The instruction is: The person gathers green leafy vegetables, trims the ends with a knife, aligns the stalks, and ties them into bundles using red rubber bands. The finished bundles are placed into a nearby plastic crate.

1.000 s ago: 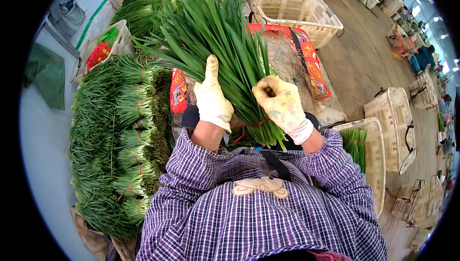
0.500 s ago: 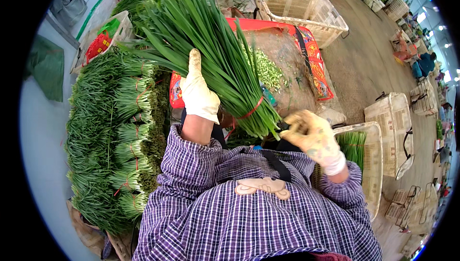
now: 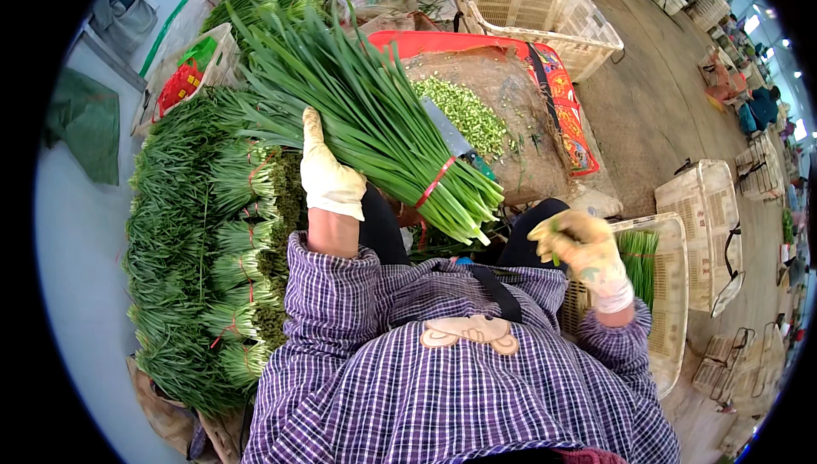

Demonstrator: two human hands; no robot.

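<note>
My left hand (image 3: 328, 176), in a pale glove, is closed around a large bundle of garlic chives (image 3: 366, 115), its thumb pointing up along the leaves. A red band (image 3: 437, 181) ties the bundle near its pale cut ends, which point toward the lower right. My right hand (image 3: 583, 251), in a stained glove, is apart from the bundle, to the right of those ends. Its fingers are curled together, and a thin green bit of leaf shows between them. A knife (image 3: 451, 134) with a green handle lies partly behind the bundle, beside chopped stem ends (image 3: 464, 111).
Several tied chive bundles (image 3: 242, 247) are stacked at my left. A sacking-covered work surface (image 3: 532, 153) with red edging lies ahead. At my right stands a crate (image 3: 672, 294) holding chives (image 3: 637, 264). A larger crate (image 3: 545, 30) stands beyond the work surface.
My right hand has moved away from the stem ends, to the right and nearer me. The bundle and my left hand have shifted slightly left and down, showing more of the knife.
</note>
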